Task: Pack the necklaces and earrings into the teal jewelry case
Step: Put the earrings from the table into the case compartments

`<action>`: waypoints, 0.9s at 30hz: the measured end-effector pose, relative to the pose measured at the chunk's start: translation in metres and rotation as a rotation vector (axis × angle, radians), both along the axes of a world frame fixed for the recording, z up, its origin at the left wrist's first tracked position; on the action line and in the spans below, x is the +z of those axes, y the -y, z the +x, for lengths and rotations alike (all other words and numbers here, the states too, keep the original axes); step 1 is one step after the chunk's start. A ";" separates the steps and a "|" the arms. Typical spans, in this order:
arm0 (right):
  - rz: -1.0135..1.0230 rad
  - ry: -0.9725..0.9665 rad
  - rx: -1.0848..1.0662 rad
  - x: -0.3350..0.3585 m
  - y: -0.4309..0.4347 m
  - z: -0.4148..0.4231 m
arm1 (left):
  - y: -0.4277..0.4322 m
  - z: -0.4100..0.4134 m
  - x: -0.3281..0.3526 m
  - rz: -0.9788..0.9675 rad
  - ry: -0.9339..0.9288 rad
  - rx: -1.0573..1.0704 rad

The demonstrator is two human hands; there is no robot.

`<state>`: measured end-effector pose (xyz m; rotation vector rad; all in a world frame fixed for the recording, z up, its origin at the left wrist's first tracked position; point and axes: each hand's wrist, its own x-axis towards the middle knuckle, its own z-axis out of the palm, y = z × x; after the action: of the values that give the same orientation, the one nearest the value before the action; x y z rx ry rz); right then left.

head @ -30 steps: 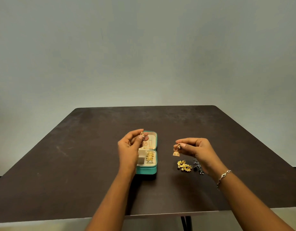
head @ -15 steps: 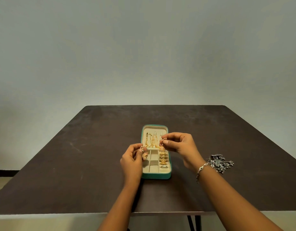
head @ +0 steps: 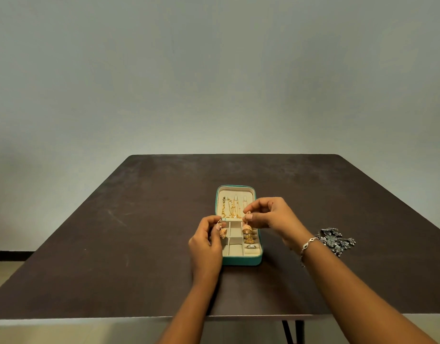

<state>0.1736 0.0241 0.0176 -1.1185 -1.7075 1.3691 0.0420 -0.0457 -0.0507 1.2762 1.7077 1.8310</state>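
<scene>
- A plain pale grey wall [head: 214, 83] is seen behind a dark brown matte table [head: 114, 244], whose top is marked by faint scuffs.
- The open teal rectangular jewelry case [head: 241, 260] is laid flat near the middle of the table. Its cream padded lining is divided into small square compartments, and thin gold chain necklaces [head: 228, 207] are laid in the far half.
- A gold dome-shaped, bead-textured earring [head: 223, 233] is pinched at its top by the thumb and fingertips of the left hand [head: 206, 247] and hung at the case's left edge.
- The matching second gold dome earring [head: 247, 229] is pinched in the same way by the right hand [head: 268, 217]. It is held above the right column, where other small gold earrings [head: 250, 238] are already seated.
- The step in hand is judged to be the stowing of this pair, with packing only partly done.
- Next, each dome would need to be lowered into a free compartment and released, with the fine hooks kept off the loose chains.
- A heap of dark silver filigree jewelry [head: 336, 240] is left on the table beyond the right wrist, well apart from the case.
- A slim silver bracelet [head: 308, 245] is worn on that wrist.
</scene>
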 end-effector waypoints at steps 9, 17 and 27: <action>0.042 0.074 0.078 -0.003 0.006 -0.001 | -0.001 -0.003 -0.003 0.007 0.025 0.019; 0.245 0.352 0.135 -0.012 0.020 -0.017 | -0.001 -0.005 -0.002 0.030 0.060 0.022; 0.469 0.649 0.043 -0.023 0.031 -0.032 | -0.003 -0.006 -0.002 0.032 0.078 0.038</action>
<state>0.1420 -0.0065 -0.0054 -1.3226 -2.3544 0.5783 0.0356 -0.0425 -0.0530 1.1757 1.6791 1.9111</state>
